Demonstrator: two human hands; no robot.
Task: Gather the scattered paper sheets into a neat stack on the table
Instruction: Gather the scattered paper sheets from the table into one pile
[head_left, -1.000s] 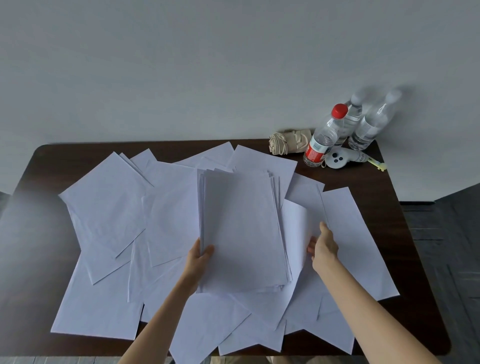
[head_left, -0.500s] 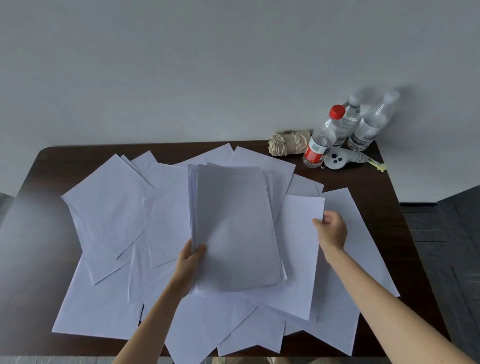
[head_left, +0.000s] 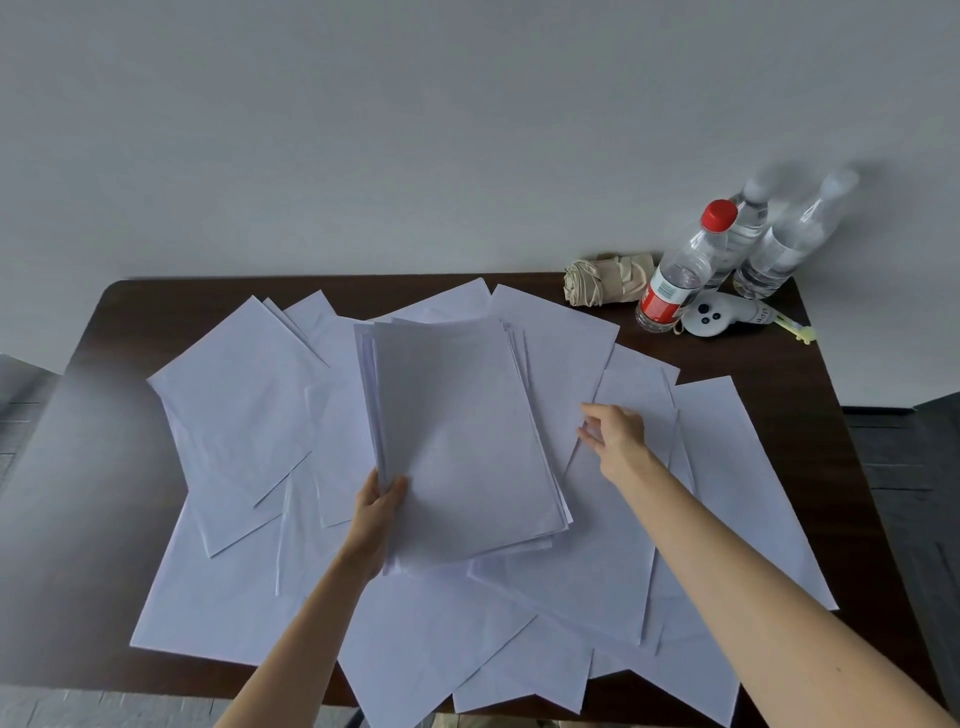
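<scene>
Many white paper sheets (head_left: 234, 395) lie scattered and overlapping across a dark brown table (head_left: 831, 374). My left hand (head_left: 376, 514) grips the lower left corner of a gathered paper stack (head_left: 457, 431), held tilted above the middle of the table. My right hand (head_left: 613, 434) is just right of the stack. Its fingers are closed on the top edge of a single paper sheet (head_left: 597, 545), whose left part lies under the stack. Loose sheets hang over the table's near edge.
At the back right corner stand a red-capped water bottle (head_left: 675, 280) and two clear bottles (head_left: 779, 244). Beside them lie a rolled beige cloth (head_left: 608, 278), a white controller (head_left: 722, 317) and a yellow-green pen (head_left: 795, 332). A plain wall rises behind the table.
My right hand lifted a sheet on the right and carried it left, toward and under the stack. My left hand shifted the stack slightly left.
</scene>
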